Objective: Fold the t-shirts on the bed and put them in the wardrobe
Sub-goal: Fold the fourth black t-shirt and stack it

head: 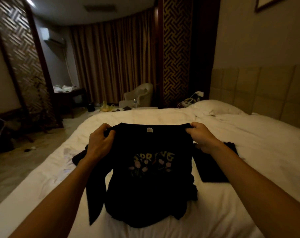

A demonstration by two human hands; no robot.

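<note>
Here, above the middle of the white bed [249, 177], a black printed t-shirt [145, 194] hangs, its hem resting on the bed. The left hand [101, 143] and right hand [200, 136] each pinch one shoulder; the cloth looks soft, light and limp, and is best held there.

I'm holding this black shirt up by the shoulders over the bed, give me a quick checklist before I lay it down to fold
1. Left hand grips a shoulder of the shirt: ok.
2. Right hand grips the other shoulder: ok.
3. Print faces you: ok.
4. Shirt hangs smooth: not ok, one sleeve dangles loose and the hem bunches on the bed.
5. Bare sheet beyond the shirt to lay it on: ok.
6. Folded garment at right is apart from the shirt: cannot tell, their edges overlap in view.
</note>
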